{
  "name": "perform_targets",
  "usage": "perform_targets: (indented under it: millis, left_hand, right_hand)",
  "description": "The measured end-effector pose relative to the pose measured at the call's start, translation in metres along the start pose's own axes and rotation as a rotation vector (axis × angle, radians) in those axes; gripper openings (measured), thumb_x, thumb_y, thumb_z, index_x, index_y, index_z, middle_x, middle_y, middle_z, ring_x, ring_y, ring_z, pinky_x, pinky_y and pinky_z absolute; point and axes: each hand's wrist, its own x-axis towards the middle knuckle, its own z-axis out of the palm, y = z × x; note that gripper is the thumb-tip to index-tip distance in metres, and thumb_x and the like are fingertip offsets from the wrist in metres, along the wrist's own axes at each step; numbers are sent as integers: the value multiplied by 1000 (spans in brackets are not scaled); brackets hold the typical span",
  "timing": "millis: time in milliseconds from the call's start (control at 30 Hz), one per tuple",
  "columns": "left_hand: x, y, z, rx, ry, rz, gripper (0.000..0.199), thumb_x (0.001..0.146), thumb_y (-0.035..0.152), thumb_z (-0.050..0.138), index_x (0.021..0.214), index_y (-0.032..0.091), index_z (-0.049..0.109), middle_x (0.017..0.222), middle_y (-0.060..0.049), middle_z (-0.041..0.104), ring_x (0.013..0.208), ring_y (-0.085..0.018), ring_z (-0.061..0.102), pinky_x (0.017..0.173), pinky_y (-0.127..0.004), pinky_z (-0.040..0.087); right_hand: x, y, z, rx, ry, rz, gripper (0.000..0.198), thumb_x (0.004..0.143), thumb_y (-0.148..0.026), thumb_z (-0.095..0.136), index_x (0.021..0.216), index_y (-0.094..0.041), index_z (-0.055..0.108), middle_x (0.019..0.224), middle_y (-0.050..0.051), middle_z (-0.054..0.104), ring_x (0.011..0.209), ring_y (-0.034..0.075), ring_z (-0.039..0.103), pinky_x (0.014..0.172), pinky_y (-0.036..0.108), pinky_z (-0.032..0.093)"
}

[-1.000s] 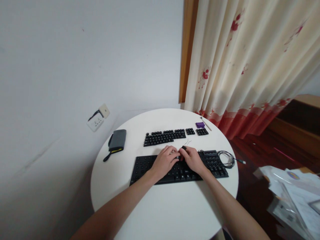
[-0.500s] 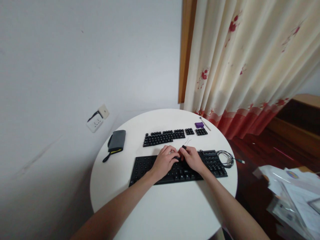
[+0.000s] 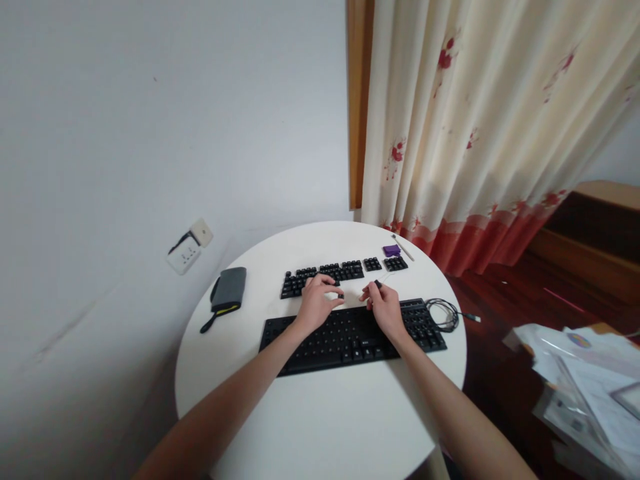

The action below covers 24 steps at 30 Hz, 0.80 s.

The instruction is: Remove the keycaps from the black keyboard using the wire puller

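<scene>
A black keyboard [image 3: 320, 357] lies on the round white table, many of its keys stripped of caps and some caps left toward the right. My left hand [image 3: 316, 303] hovers over its far edge, thumb and finger pinching a small black keycap [image 3: 341, 297]. To the right, my right hand [image 3: 384, 308] is closed round a wire keycap puller [image 3: 379, 284]; its black handle and thin wire loops poke out past the fingers. Behind the hands, loose keycaps [image 3: 353, 270] sit in keyboard-like rows, partly covered by the left hand.
A grey zip pouch [image 3: 231, 288] is at the table's left. Far right are a purple cloth [image 3: 391, 251] and a thin brush [image 3: 403, 248]. The coiled USB cable [image 3: 445, 313] hangs its plug over the right edge. Papers and plastic bags [image 3: 585, 373] are beyond.
My left hand has lifted off the keyboard and moved away from me and left with a keycap. My right hand has risen slightly, the puller still in it. The view has shifted slightly.
</scene>
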Motion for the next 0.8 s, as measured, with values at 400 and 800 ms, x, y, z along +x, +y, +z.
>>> perform_targets:
  millis: [400, 800]
  left_hand:
    - [44, -21, 45, 235, -62, 1, 13, 72, 30, 80, 85, 30, 78, 120, -5, 54, 114, -29, 41, 91, -45, 35]
    - [44, -23, 41, 260, -40, -14, 27, 70, 33, 81, 95, 26, 72, 121, -6, 49, 115, -31, 40, 95, -46, 34]
  right_hand:
    - [2, 3, 2, 43, -75, -23, 47, 92, -56, 46, 75, -15, 64, 67, 7, 69, 47, 13, 52, 50, 25, 41]
    - [1, 2, 2, 40, -71, -34, 45, 93, -52, 46, 75, -15, 64, 65, 6, 68, 47, 13, 51, 50, 25, 41]
